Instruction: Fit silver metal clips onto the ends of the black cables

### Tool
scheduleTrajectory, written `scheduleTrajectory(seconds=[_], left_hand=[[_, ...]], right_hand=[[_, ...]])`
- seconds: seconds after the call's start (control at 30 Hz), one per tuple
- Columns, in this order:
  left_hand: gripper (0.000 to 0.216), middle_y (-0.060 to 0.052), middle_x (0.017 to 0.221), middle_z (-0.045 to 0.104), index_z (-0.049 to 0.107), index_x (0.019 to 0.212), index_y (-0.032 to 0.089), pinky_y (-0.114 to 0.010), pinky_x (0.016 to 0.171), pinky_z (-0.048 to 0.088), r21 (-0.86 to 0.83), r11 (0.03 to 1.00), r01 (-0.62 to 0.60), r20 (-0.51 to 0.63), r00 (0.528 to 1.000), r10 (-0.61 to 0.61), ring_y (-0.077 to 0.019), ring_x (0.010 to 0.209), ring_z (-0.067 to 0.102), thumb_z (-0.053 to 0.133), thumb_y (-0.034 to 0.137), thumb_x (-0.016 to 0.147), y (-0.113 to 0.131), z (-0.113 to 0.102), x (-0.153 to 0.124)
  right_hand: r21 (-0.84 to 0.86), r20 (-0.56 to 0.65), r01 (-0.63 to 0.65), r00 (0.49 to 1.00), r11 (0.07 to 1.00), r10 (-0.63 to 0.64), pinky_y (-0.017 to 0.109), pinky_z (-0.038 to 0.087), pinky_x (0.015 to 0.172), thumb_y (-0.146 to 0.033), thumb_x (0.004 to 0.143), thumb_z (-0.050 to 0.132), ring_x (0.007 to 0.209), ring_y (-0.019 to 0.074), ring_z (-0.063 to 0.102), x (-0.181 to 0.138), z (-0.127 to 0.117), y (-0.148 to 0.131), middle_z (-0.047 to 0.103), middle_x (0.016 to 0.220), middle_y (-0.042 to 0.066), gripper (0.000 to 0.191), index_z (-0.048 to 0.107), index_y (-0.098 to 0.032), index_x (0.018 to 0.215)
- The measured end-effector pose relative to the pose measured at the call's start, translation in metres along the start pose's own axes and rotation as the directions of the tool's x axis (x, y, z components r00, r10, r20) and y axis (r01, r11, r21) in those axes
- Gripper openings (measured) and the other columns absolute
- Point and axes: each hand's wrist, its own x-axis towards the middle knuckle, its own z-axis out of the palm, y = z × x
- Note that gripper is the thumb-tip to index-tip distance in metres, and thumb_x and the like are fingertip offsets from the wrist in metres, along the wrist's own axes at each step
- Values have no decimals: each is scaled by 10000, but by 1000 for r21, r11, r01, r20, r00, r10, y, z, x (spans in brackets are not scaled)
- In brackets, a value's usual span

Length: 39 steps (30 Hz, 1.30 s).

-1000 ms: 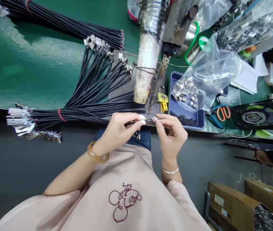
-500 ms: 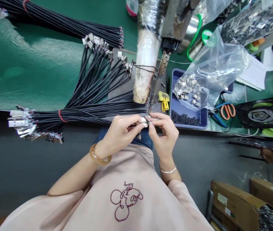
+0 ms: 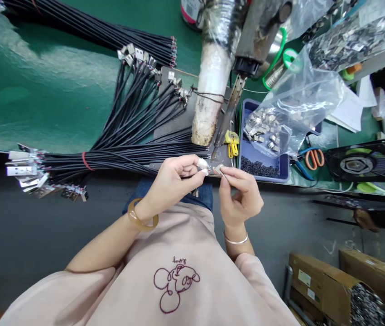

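My left hand is closed in a pinch at the bench's front edge, holding the end of a black cable from the bundle. My right hand is just to its right, its fingertips pinched on a small metal shell. The two hands nearly touch, right below the tip of a soldering iron. Bundles of black cables with metal connector ends fan out to the left across the green mat.
A blue tray holds small dark parts and a clear bag of metal shells. Orange-handled scissors and a fan lie at the right. A wrapped white cylinder stands behind the hands. Cardboard boxes sit on the floor.
My hands drew together half a second ago and have now parted slightly. The right hand has turned, its pinch now pointing up and left.
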Motion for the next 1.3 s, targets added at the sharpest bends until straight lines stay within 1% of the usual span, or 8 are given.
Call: scheduleTrajectory(seconds=[0.1,0.27,0.37,0.5,0.7,0.97,1.17,1.3], left_hand=[[102,65,510,403,660,728,140,-194,442,265,2,1000,7,-7,1000,-7,-51,466,322,637,176,820,-1,2,0],[116,30,534,521,667,680,141,-183,458,352,12,1000,25,-7,1000,-25,-70,492,437,646,168,791,-2,2,-1],[99,13,568,573,693,700,135,-186,480,393,10,1000,27,-26,999,-26,-78,515,469,663,175,786,-1,2,-1],[119,35,527,488,692,711,134,-185,456,322,10,1000,25,-36,999,-25,-65,489,401,662,200,806,-3,3,-1],[97,70,505,361,659,688,139,-184,434,217,57,998,5,-86,996,0,-43,466,265,654,176,778,-4,7,-2],[136,37,539,470,711,733,124,-190,473,307,62,998,15,-133,991,-7,-65,497,361,627,201,807,-2,9,-2],[139,25,574,514,724,732,118,-174,462,297,103,995,-19,-191,981,38,-61,511,372,639,197,809,0,12,1],[173,56,530,388,656,647,126,-179,459,263,156,987,-33,-201,977,65,-51,494,306,629,175,811,-1,12,3]], right_hand=[[22,16,-10,1000,1000,10,354,663,762,-136,895,692,890,186,771,1,1,-2,788,984,16,176,686,-283,990],[228,139,-347,936,910,323,315,671,739,-234,944,657,850,161,776,5,1,1,752,989,18,23,646,-251,933],[252,158,-406,913,878,377,301,671,730,-277,956,645,795,145,772,5,1,3,743,987,19,63,615,-240,915],[206,35,-262,965,943,260,361,674,784,-234,945,648,875,177,773,2,0,3,759,995,25,37,629,-260,963],[135,46,-19,999,991,13,357,671,791,-131,894,692,907,179,772,1,1,5,787,999,24,155,665,-256,981],[202,83,-263,964,943,251,297,675,746,-200,951,646,912,170,791,-1,7,13,781,984,33,38,620,-225,962],[6,75,64,995,998,-64,308,661,837,-60,874,696,939,159,783,3,10,16,805,1013,28,194,655,-236,943],[-81,94,202,976,976,-194,251,651,823,-15,846,712,922,148,787,5,10,18,815,1010,69,232,636,-211,944]])
